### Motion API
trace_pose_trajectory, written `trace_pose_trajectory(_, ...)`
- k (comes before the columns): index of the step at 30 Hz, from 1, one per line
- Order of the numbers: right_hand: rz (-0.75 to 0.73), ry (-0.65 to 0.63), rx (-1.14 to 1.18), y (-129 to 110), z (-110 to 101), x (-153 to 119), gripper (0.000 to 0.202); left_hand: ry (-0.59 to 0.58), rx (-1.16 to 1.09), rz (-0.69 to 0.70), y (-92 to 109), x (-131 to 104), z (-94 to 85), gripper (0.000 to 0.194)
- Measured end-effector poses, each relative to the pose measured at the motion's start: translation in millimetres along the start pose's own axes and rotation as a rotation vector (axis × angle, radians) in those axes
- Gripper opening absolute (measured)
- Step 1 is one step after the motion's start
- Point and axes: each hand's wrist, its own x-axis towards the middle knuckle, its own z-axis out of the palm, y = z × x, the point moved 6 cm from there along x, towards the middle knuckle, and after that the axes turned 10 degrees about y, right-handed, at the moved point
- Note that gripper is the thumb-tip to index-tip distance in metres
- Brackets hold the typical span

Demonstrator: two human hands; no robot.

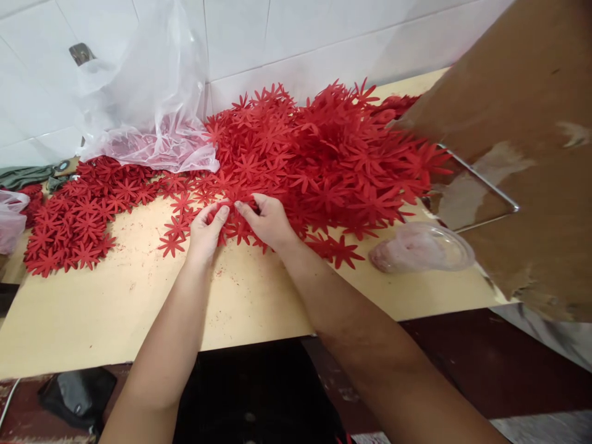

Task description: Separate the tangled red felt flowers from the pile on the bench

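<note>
- Hands [237, 219] at the edge of a heap of red flower-shaped pieces [324, 154]
- Pale tabletop [152, 302]
- Clear plastic bag [152, 123]
- Round plastic tub [423, 246] near brown cardboard [522, 154]

Before me, a pale tabletop [259, 308] runs along a white tiled wall [300, 31]. To my left a translucent plastic bag [157, 98] stands crumpled near the tiles, with a dark green cloth [28, 177] farther left and a smaller plastic bag [10, 216] at the edge of my view. On my right I see a clear plastic tub [439, 248] (its pinkish contents are too blurred for me to name) beside a large brown cardboard sheet [527, 129]. Below the tabletop, at my left, lies a black bag [78, 394].
</note>
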Motion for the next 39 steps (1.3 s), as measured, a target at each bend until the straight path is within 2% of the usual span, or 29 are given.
trace_pose_trajectory(2, -0.042, -0.066, 0.015, -2, 5, -1, 0.016, -0.006, 0.018, -0.019, -1, 0, -0.2, 0.033)
trace_pose_trajectory(5, -0.028, -0.192, 0.096, -2, 11, -2, 0.008, 0.052, -0.011, -0.016, 1, 3, -5.6, 0.027)
trace_pose_trajectory(7, 0.018, -0.289, 0.187, -2, 15, -4, 0.011, 0.089, -0.062, 0.001, 3, 4, -8.0, 0.026)
trace_pose_trajectory(9, 0.06, -0.324, 0.241, -2, 16, -4, 0.013, 0.099, -0.088, 0.005, 3, 4, -7.4, 0.026)
trace_pose_trajectory(13, 0.105, -0.219, 0.197, 4, 9, 2, 0.006, 0.135, -0.1, -0.008, 0, 5, -8.5, 0.022)
trace_pose_trajectory(17, 0.092, -0.03, 0.062, 11, -7, 12, 0.009, 0.293, -0.193, 0.02, 3, 17, -28.2, 0.021)
trace_pose_trajectory(19, 0.094, 0.021, 0.042, 12, -14, 15, 0.014, 0.321, -0.212, -0.004, 4, 21, -35.3, 0.022)
trace_pose_trajectory(22, 0.091, 0.005, 0.016, 11, -17, 15, 0.026, 0.25, -0.176, -0.021, 5, 21, -32.2, 0.019)
trace_pose_trajectory(26, 0.002, -0.004, -0.084, 5, -16, 13, 0.039, 0.005, -0.078, 0.041, 9, 7, -8.3, 0.021)
trace_pose_trajectory(28, -0.046, -0.016, -0.12, 1, -15, 12, 0.041, -0.066, -0.037, 0.039, 8, 1, 0.2, 0.027)
trace_pose_trajectory(34, -0.124, -0.138, -0.084, -11, -2, 6, 0.039, -0.077, -0.005, 0.001, 5, -5, 5.8, 0.031)
trace_pose_trajectory(39, 0.022, -0.226, 0.088, -8, 1, 3, 0.036, 0.041, -0.091, -0.037, 4, 0, -4.2, 0.027)
